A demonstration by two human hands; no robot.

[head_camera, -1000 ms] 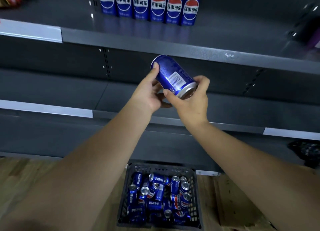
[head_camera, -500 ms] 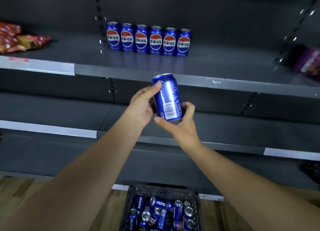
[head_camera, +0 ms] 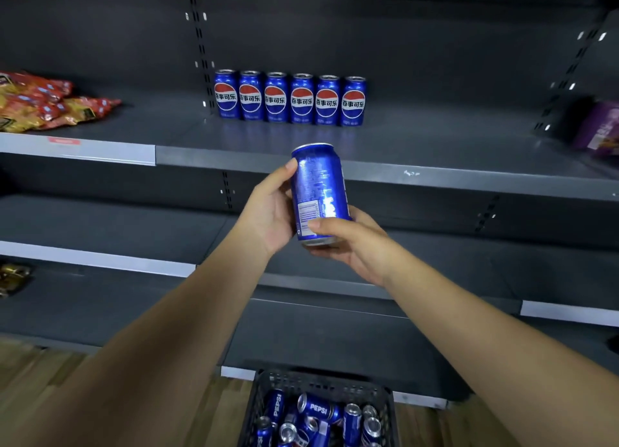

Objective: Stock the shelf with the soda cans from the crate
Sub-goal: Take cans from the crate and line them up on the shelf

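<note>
A blue soda can point(head_camera: 318, 192) stands nearly upright in front of the shelves, barcode side toward me. My left hand point(head_camera: 271, 212) grips its left side, thumb up near the rim. My right hand point(head_camera: 351, 242) cups the can's bottom, thumb across the lower front. Several blue cans point(head_camera: 289, 99) stand in a row at the back of the upper dark shelf point(head_camera: 435, 175), labels forward. The black crate point(head_camera: 321, 383) sits on the floor below, with several loose cans point(head_camera: 318, 409) lying inside.
Red and yellow snack bags point(head_camera: 47, 101) lie on the upper shelf at the left. A purple package point(head_camera: 603, 128) stands at its far right. Two lower dark shelves run across behind my arms. A wooden floor point(head_camera: 43, 373) surrounds the crate.
The can has been turned from tilted to nearly upright and lifted toward the upper shelf's edge. My view has tipped upward, so more of the shelf back and less of the crate shows.
</note>
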